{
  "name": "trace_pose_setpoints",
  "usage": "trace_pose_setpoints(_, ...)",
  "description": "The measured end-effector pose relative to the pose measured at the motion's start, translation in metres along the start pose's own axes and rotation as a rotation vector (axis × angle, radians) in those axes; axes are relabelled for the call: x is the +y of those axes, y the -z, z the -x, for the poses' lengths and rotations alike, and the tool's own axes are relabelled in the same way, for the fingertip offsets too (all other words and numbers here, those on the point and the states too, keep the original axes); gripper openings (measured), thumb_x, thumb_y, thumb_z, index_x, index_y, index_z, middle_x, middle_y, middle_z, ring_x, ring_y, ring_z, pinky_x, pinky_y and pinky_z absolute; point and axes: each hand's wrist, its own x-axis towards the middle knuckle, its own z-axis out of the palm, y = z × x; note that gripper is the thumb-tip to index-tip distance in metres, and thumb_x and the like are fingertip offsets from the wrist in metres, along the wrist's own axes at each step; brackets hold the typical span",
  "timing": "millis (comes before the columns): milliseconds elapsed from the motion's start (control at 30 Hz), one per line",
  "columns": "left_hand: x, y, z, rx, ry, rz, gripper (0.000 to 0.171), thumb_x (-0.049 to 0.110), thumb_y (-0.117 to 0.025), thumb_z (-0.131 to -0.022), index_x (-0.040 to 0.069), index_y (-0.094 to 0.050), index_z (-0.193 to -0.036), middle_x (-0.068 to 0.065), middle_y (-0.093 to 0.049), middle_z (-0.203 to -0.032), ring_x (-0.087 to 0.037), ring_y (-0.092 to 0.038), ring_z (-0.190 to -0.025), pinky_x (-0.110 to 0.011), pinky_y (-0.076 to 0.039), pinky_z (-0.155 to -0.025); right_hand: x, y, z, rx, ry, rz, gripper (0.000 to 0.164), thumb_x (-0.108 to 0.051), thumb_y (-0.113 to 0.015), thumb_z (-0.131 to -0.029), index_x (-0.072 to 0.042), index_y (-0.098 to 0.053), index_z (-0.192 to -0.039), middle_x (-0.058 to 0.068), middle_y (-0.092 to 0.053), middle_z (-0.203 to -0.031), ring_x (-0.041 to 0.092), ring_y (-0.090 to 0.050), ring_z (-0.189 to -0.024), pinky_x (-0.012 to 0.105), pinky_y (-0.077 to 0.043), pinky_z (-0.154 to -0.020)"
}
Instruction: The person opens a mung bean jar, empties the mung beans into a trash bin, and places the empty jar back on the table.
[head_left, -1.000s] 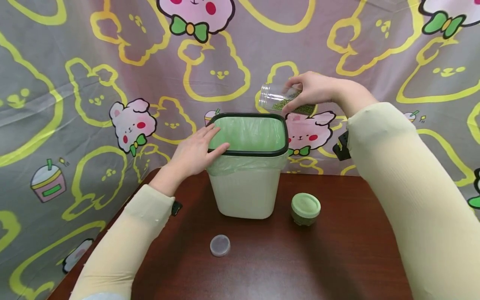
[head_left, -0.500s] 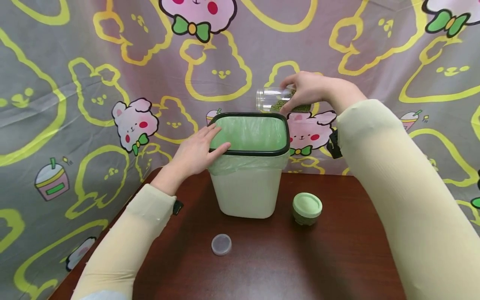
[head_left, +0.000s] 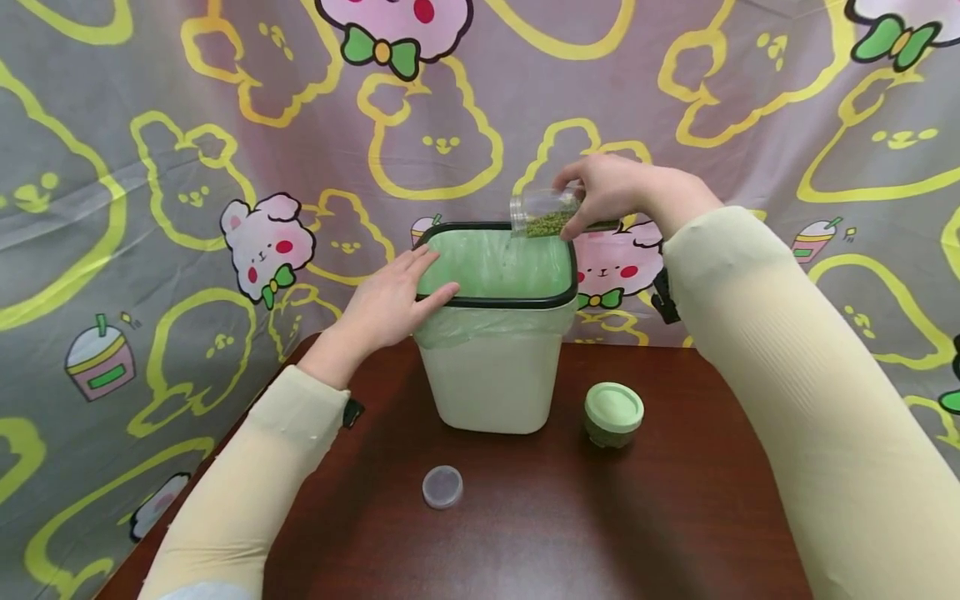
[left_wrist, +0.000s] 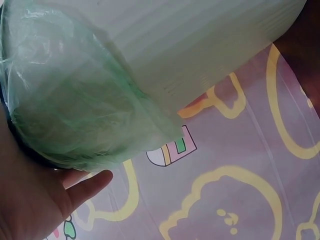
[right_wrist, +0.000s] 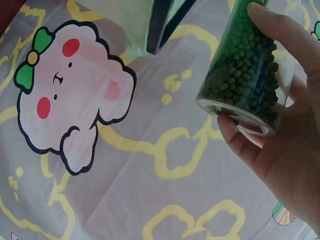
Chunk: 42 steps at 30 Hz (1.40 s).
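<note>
While right grip (head_left: 611,187) clasps a jar (head_left: 542,218) (left grip (head_left: 384,306) relaxed on bin (head_left: 495,379)), tub (head_left: 613,412) and lid (head_left: 442,487) sit nearby

Before me I find a creased grey-mauve fabric hanging (head_left: 315,158) covering the rear and the left side. Its print consists of yellow animal outlines (head_left: 497,154), pink-and-white cartoon heads (head_left: 267,242) with red cheeks and green bows, and pink drink cups (head_left: 101,362) with straws. Below, I record a dark reddish-brown counter (head_left: 540,533), its rear edge against the fabric. A pale sheen marks its front; soft shadows darken other parts.
</note>
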Motion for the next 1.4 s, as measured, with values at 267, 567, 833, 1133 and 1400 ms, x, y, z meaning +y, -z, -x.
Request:
trace_pose_setpoints(267, 0.005, 0.002, -0.004, -0.022, 0.035, 0.02, 0.088, 0.073, -0.035, -0.091, 0.011, -0.028, -0.154, -0.009, -0.023, -0.158, -0.026, -0.022, -0.144, -0.047, -0.026, -0.112, 0.001, 0.002, 0.002, 0.003, -0.024, 0.023, 0.072, -0.027, -0.076, -0.083, -0.006, -0.042, -0.143, 0.028, -0.046, -0.138, 0.038, -0.043, -0.127, 0.054, -0.038, -0.099)
trace_pose_setpoints(567, 0.008, 0.004, -0.006, -0.025, 0.04, 0.021, 0.09, 0.074, -0.036, -0.09, 0.011, -0.027, -0.154, -0.01, -0.023, -0.158, -0.026, -0.022, -0.144, -0.047, -0.026, -0.112, -0.002, 0.004, 0.004, 0.017, -0.01, 0.031, 0.07, -0.025, -0.076, -0.084, -0.003, -0.043, -0.142, 0.028, -0.047, -0.136, 0.038, -0.044, -0.126, 0.054, -0.038, -0.098)
trace_pose_setpoints(833, 0.008, 0.002, -0.003, -0.025, 0.04, 0.017, 0.088, 0.072, -0.037, -0.091, 0.01, -0.028, -0.154, -0.011, -0.024, -0.158, -0.027, -0.023, -0.144, -0.047, -0.026, -0.112, -0.004, 0.005, 0.002, 0.037, -0.015, 0.054, 0.07, -0.026, -0.075, -0.084, -0.005, -0.043, -0.141, 0.027, -0.049, -0.135, 0.038, -0.046, -0.122, 0.053, -0.039, -0.096)
trace_pose_setpoints(1133, 0.005, 0.004, -0.001, -0.029, 0.06, 0.011, 0.09, 0.075, -0.034, -0.09, 0.012, -0.027, -0.154, -0.009, -0.022, -0.159, -0.026, -0.022, -0.144, -0.049, -0.027, -0.11, -0.009, 0.007, 0.001, 0.018, -0.024, 0.078, 0.07, -0.027, -0.074, -0.084, -0.005, -0.042, -0.142, 0.023, -0.05, -0.13, 0.034, -0.048, -0.113, 0.05, -0.041, -0.093)
trace_pose_setpoints(1400, 0.005, 0.003, 0.0, -0.041, 0.067, 0.004, 0.091, 0.076, -0.033, -0.09, 0.013, -0.026, -0.155, -0.009, -0.021, -0.159, -0.026, -0.021, -0.145, -0.05, -0.029, -0.109, -0.009, 0.002, 0.001, 0.018, -0.027, 0.038, 0.069, -0.024, -0.074, -0.085, -0.004, -0.042, -0.142, 0.025, -0.048, -0.134, 0.036, -0.047, -0.119, 0.052, -0.04, -0.096)
